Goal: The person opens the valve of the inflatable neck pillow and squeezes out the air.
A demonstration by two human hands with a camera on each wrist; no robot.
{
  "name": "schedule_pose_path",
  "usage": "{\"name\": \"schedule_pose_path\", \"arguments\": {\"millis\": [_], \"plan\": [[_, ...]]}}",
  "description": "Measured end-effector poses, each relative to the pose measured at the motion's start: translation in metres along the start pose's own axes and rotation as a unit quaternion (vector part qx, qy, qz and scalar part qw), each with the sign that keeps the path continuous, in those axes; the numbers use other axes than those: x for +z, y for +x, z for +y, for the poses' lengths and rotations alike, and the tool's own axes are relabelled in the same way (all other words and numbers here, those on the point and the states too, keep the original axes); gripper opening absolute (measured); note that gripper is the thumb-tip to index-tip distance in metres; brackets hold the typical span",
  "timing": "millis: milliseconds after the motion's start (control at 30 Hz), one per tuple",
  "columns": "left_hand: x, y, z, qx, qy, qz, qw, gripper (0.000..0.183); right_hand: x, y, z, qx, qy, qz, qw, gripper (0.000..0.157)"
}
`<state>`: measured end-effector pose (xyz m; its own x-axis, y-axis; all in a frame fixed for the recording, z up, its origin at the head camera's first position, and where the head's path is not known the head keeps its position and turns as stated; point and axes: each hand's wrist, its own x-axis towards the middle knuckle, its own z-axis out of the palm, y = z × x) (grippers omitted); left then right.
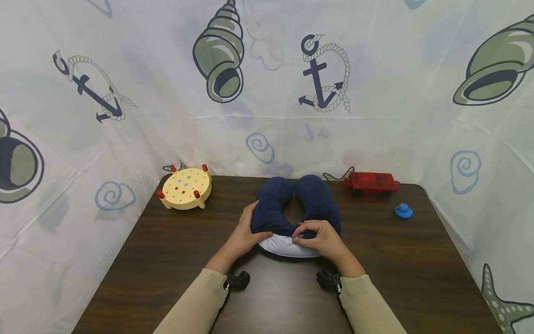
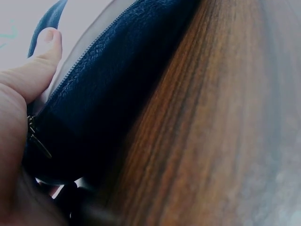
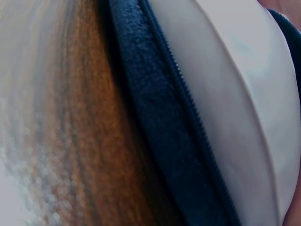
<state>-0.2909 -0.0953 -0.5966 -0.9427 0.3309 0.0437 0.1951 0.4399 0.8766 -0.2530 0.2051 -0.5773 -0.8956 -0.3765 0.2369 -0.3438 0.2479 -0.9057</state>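
Sleeves (image 1: 193, 301) nearest; neck pillow (image 1: 319, 197) straight ahead, white opening (image 1: 277, 246) running left-right.
Left hand (image 1: 245, 232) grips pillow's left side, nearer the zip pull (image 2: 41, 146); right hand (image 1: 324, 237) pinches the opening's edge.

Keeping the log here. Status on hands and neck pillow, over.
Left hand on neck pillow. Right hand pinching at its front. Zipper open, white inner layer showing. No obstruction seen.

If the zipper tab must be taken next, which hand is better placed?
Probably the left hand: it grips the pillow close beside the zipper tab. The right hand seems to pinch farther along, by the white part.
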Motion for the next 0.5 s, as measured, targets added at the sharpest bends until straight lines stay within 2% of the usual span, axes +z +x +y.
{"name": "schedule_pose_path", "arguments": {"millis": [267,433,500], "plan": [[0.0,0.0009,-0.0001,0.016,0.016,0.003,0.9997,0.113,0.001,0.0008,0.0029,-0.006,0.009,0.002,1.0,0.013],[-0.0016,0.0007,-0.0001,0.007,0.018,-0.008,0.9998,0.117,0.0,0.0009,0.005,-0.033,-0.027,-0.013,0.999,0.015],[-0.0028,0.0011,-0.0008,0.009,0.02,-0.012,0.9997,0.12,-0.0009,0.001,0.0049,-0.03,-0.041,-0.021,0.999,0.018]]}}
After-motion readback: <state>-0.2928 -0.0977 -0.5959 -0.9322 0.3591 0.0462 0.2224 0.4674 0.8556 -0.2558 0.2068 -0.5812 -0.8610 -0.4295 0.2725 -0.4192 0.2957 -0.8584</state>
